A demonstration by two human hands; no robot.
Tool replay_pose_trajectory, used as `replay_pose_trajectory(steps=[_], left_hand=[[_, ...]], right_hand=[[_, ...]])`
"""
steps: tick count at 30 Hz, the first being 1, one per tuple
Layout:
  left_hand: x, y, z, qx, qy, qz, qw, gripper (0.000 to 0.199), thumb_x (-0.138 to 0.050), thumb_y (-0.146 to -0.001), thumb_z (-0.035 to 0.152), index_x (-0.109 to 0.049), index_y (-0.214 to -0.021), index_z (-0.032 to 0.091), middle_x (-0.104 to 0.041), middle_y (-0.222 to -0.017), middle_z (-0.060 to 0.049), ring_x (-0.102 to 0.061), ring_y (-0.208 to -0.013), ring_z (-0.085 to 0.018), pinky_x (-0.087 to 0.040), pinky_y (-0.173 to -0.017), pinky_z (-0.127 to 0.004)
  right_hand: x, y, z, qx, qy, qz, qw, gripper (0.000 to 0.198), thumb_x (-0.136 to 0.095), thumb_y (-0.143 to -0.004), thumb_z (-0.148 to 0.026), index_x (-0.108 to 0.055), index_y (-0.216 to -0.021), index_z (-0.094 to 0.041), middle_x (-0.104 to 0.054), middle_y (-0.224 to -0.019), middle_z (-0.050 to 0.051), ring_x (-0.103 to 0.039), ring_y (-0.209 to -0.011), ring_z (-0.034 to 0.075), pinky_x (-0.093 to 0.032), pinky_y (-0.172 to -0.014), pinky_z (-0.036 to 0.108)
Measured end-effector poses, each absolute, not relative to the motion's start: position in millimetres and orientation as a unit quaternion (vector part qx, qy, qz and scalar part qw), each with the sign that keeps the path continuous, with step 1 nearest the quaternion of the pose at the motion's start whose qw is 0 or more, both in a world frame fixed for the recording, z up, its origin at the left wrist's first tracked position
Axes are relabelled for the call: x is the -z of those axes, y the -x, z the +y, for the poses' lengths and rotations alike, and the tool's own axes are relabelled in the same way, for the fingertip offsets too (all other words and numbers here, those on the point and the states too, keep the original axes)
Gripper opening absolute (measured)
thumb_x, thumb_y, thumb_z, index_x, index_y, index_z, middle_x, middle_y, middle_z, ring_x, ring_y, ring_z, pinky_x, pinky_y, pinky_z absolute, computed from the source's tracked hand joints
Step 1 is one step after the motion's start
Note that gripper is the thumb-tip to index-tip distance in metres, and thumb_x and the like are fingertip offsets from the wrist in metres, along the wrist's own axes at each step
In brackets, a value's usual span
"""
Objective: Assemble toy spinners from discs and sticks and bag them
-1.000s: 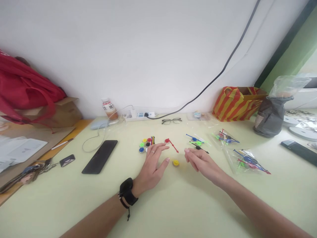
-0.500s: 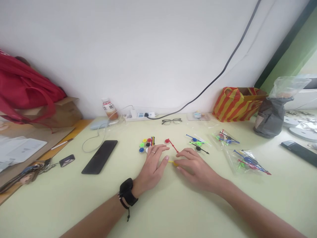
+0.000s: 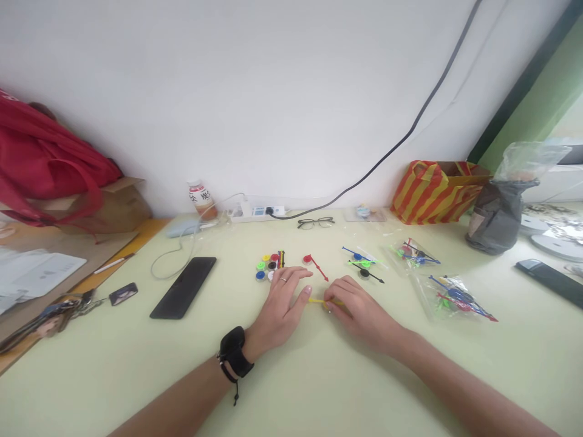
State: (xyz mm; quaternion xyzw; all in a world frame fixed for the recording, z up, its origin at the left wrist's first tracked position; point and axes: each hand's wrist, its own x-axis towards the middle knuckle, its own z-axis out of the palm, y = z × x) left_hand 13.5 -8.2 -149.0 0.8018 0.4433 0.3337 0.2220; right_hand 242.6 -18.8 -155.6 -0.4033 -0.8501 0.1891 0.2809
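Note:
My right hand (image 3: 359, 311) has its fingers closed round the hub of a yellow arrow spinner (image 3: 316, 300), whose arm sticks out to the left. My left hand (image 3: 283, 306) lies on the table with its fingers apart; the thumb tip is close to that arm, and I cannot tell if they touch. Just beyond both hands is a red arrow spinner (image 3: 319, 268). Several round coloured bases (image 3: 261, 275) and a bundle of arrows (image 3: 281, 259) sit past my left fingers, partly covered. Farther right lie a black spinner (image 3: 364, 273) and a green spinner (image 3: 365, 264).
Bagged spinners (image 3: 462, 297) lie on the right of the table (image 3: 291, 388). A black phone (image 3: 183, 288) is at left. Along the wall stand a bottle (image 3: 201, 200), a power strip (image 3: 259, 212), glasses (image 3: 316, 223) and a striped bag (image 3: 435, 191).
My right fingers have drawn in and curled round the yellow spinner's hub, and more of its yellow arm shows. My left hand has hardly moved.

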Motion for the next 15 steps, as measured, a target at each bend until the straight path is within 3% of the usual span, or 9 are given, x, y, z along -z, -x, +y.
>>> replay_pose_trajectory(steps=[8,15], left_hand=[[150,-13,-8,-0.33,-0.806,0.445,0.209,0.027,-0.044,-0.109,0.032,-0.06,-0.129,0.029,-0.06,-0.137,-0.005,-0.045,-0.135,-0.027,-0.036,-0.12,-0.051],[149,-13,-8,-0.32,-0.806,0.445,0.224,0.026,-0.044,-0.109,0.033,-0.059,-0.13,0.029,-0.058,-0.138,-0.005,-0.042,-0.136,-0.027,-0.033,-0.12,-0.051]], right_hand=[[149,-259,-11,-0.102,0.465,-0.855,0.204,0.019,-0.058,-0.083,-0.004,-0.054,-0.08,-0.023,-0.066,-0.084,0.004,-0.059,-0.087,0.024,-0.046,-0.077,0.037],[164,-301,26,0.069,0.574,-0.793,0.19,0.015,-0.053,-0.094,-0.013,-0.062,-0.087,-0.022,-0.071,-0.093,0.01,-0.059,-0.094,0.03,-0.043,-0.079,0.043]])
